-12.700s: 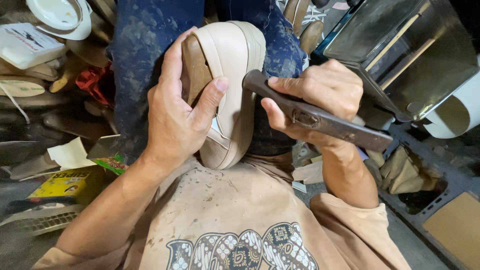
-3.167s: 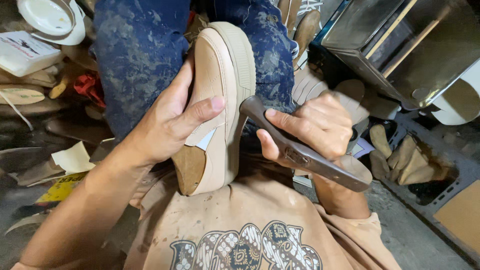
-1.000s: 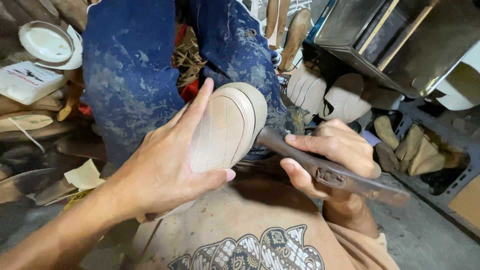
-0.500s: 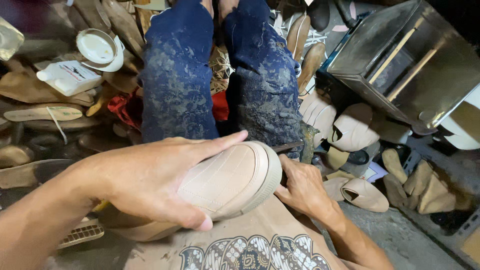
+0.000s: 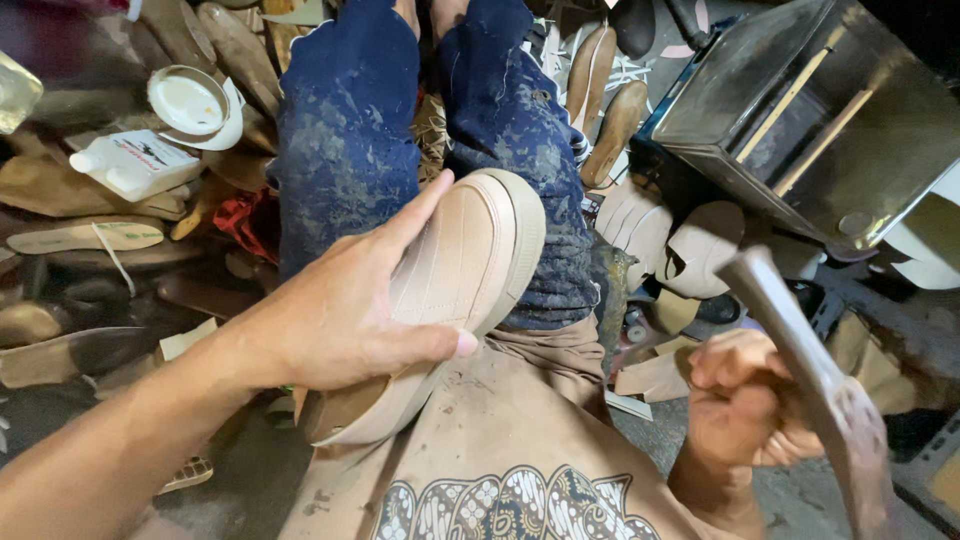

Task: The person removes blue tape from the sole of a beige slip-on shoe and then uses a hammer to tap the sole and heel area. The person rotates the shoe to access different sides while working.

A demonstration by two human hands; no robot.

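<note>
My left hand [image 5: 345, 305] grips a beige shoe [image 5: 455, 270] across its upper, sole side turned right, resting on my lap over blue stained jeans [image 5: 345, 150]. My right hand [image 5: 740, 405] is off to the lower right, closed around the handle of a metal hammer [image 5: 810, 375] that points up and left, blurred. The hammer is well apart from the shoe, about a hand's width to its right.
A brown apron [image 5: 510, 440] covers my lap. Shoe soles and lasts [image 5: 85, 235] litter the floor at left, with a white bottle [image 5: 135, 163] and a round lid [image 5: 190, 100]. A metal box [image 5: 800, 120] stands at upper right, cut shoe pieces [image 5: 700, 250] below it.
The shoe has been turned from upright to lying across my lap. My right hand has drawn the hammer away from the shoe, out to the lower right and raised.
</note>
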